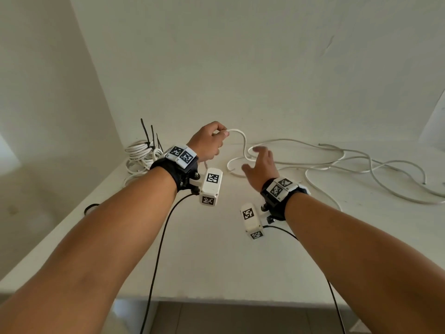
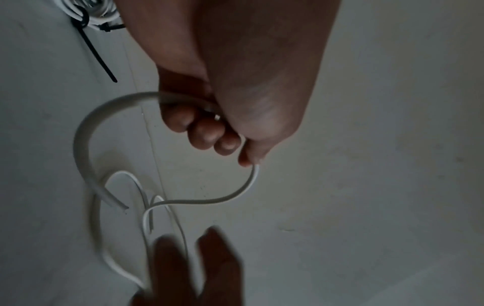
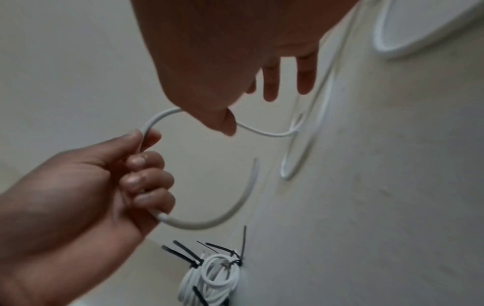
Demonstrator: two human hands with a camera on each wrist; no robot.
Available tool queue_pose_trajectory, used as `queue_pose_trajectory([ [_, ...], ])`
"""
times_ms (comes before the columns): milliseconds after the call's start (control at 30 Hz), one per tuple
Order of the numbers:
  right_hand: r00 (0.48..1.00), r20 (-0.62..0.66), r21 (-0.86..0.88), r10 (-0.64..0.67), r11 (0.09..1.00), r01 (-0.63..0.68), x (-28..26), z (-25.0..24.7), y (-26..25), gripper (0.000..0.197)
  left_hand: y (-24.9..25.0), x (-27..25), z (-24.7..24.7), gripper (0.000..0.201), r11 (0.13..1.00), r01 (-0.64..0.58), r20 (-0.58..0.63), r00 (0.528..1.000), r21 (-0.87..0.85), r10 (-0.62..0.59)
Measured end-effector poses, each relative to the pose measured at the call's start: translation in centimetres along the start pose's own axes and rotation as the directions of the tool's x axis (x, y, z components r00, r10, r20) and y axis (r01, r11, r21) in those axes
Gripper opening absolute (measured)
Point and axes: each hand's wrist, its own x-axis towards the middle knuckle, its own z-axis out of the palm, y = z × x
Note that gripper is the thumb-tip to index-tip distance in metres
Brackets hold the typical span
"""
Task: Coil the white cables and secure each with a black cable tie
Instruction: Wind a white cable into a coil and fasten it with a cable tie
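head view: left hand [image 1: 209, 141] fingers [image 3: 146, 180] curled around white cable [image 1: 243, 141]; right hand [image 1: 260, 167] fingers [image 3: 271, 82] spread, empty, just beside the cable's loop.

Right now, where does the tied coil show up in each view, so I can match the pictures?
Head: tied coil sits left of centre on the table, behind the left wrist, black tie tails sticking up.
Left wrist: only its edge shows at the top left corner.
Right wrist: it lies at bottom centre.
Shared landmark: the left hand gripping the loose cable, seen in all three.
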Motion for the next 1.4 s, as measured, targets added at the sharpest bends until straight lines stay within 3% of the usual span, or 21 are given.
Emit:
queue_pose_trajectory([
  [67, 0.989, -0.075, 0.081, -0.128, 0.988, 0.134, 0.5, -1.0, -1.3, 0.053, 0.6, -1.4, 0.2, 0.022, 0.999, -0.020, 0.034, 0.999, -0.047, 0.022],
  [133, 0.973, -0.054, 0.107, -0.224, 0.968, 0.229, 1.0, -2.1, -2.4, 0.043, 1.1, -2.6, 0.4, 0.020, 0.997, -0.050, 0.064, 0.996, -0.062, 0.054],
  [200, 0.965, 0.015, 0.078, -0.260, 0.963, 0.258, 0.9, -3.3, -3.1, 0.025, 1.5, -3.5, 0.5, 0.018, 0.995, -0.055, 0.075, 0.995, -0.081, 0.061],
  [300, 0.959, 0.023, 0.092, -0.282, 0.956, 0.279, 0.4, -4.5, -2.7, 0.020, 1.8, -4.6, 0.6, 0.021, 0.994, -0.051, 0.080, 0.995, -0.092, 0.059],
  [467, 0.970, -0.166, 0.176, -0.178, 0.962, 0.207, 1.1, -6.1, -1.0, 0.022, 1.8, -6.4, 1.5, 0.033, 0.985, -0.016, 0.128, 0.991, -0.172, 0.038],
  [667, 0.962, -0.242, 0.151, -0.123, 0.975, 0.163, 1.4, -8.8, -0.2, 0.024, 2.5, -8.5, 4.1, 0.034, 0.971, -0.048, 0.165, 0.982, -0.235, 0.088],
  [800, 0.957, -0.273, 0.108, -0.094, 0.986, 0.128, 1.8, -9.9, 0.3, 0.023, 4.1, -10.2, 5.9, 0.029, 0.906, 0.021, 0.276, 0.955, -0.423, 0.106],
  [933, 0.979, -0.185, 0.019, -0.087, 0.996, 0.093, 1.8, -10.1, 1.1, 0.024, 5.4, -11.6, 7.2, 0.019, 0.818, 0.038, 0.335, 0.922, -0.574, 0.193],
  [1067, 0.992, -0.120, 0.002, -0.038, 0.999, 0.039, 1.2, -10.3, 1.3, 0.026, 6.8, -12.1, 7.5, 0.017, 0.747, -0.035, 0.312, 0.895, -0.664, 0.319],
  [1167, 0.998, 0.024, -0.069, -0.064, 0.995, 0.066, -0.4, -9.8, 0.7, 0.033, 7.5, -11.6, 6.9, 0.025, 0.671, -0.051, 0.272, 0.889, -0.740, 0.368],
  [1300, 0.953, 0.293, -0.116, -0.073, 0.987, 0.111, -2.6, -8.2, -0.6, 0.032, 7.9, -10.0, 5.9, 0.035, 0.600, -0.067, 0.181, 0.922, -0.798, 0.343],
  [1400, 0.903, 0.416, -0.158, -0.108, 0.969, 0.189, -3.8, -6.9, -1.6, 0.032, 7.5, -9.1, 5.7, 0.031, 0.595, -0.084, 0.102, 0.957, -0.799, 0.272],
])
